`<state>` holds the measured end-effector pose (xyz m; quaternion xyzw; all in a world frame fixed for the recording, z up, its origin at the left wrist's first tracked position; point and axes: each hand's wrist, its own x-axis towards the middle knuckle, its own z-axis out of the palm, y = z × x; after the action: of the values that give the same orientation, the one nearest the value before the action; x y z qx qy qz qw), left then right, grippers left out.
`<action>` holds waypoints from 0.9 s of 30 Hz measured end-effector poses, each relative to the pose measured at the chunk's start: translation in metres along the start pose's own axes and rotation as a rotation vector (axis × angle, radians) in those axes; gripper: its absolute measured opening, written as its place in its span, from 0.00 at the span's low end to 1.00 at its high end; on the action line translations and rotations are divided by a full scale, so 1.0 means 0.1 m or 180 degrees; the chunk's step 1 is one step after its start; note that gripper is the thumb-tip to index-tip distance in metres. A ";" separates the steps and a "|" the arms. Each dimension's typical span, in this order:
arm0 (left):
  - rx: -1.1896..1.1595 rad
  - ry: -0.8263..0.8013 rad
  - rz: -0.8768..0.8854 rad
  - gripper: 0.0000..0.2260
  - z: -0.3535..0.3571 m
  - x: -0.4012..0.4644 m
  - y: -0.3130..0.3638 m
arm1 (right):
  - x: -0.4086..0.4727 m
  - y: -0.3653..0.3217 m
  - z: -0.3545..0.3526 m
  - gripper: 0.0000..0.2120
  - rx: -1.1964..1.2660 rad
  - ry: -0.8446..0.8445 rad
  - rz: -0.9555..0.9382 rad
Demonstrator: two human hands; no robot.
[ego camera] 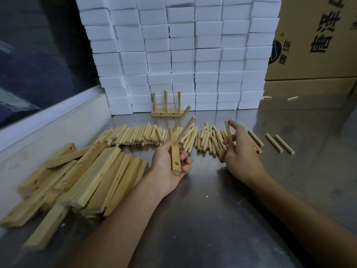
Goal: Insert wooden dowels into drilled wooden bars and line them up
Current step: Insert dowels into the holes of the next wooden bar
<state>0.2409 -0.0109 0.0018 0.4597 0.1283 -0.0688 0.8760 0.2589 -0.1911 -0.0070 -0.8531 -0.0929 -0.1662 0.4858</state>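
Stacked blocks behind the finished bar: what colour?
White, plain, no pattern: the stacked blocks show clearly in the head view, behind the finished bar.

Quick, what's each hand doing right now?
Left hand: grips a drilled bar with two dowels in it.
Right hand: pinches one dowel.

The left hand grips a drilled bar with two dowels standing in it and one hole empty. The right hand pinches a single dowel upright. Loose dowels lie across the steel table; bars are piled left. A finished bar stands far, against white boxes.
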 end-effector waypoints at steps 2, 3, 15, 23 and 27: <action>0.0016 -0.0014 0.0010 0.16 0.00 0.00 0.00 | -0.02 0.01 0.00 0.28 0.0031 -0.0024 -0.0149; 0.0019 -0.0019 0.0009 0.16 0.00 0.00 0.00 | -0.03 0.01 0.00 0.25 0.0036 0.0008 -0.0266; -0.0007 -0.0044 -0.0004 0.17 -0.01 0.00 0.00 | -0.03 -0.06 -0.01 0.20 0.0136 0.0806 -0.0503; -0.0097 -0.0080 0.0003 0.17 0.00 0.00 0.00 | -0.08 -0.08 0.06 0.01 0.0294 0.0546 -0.0630; -0.0141 -0.0067 0.0020 0.17 0.00 0.01 -0.01 | -0.12 -0.15 0.13 0.08 0.0678 0.0355 -0.0397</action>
<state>0.2420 -0.0119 0.0008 0.4399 0.1192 -0.0679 0.8875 0.2457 -0.1718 -0.0054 -0.7787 -0.1356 -0.2325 0.5668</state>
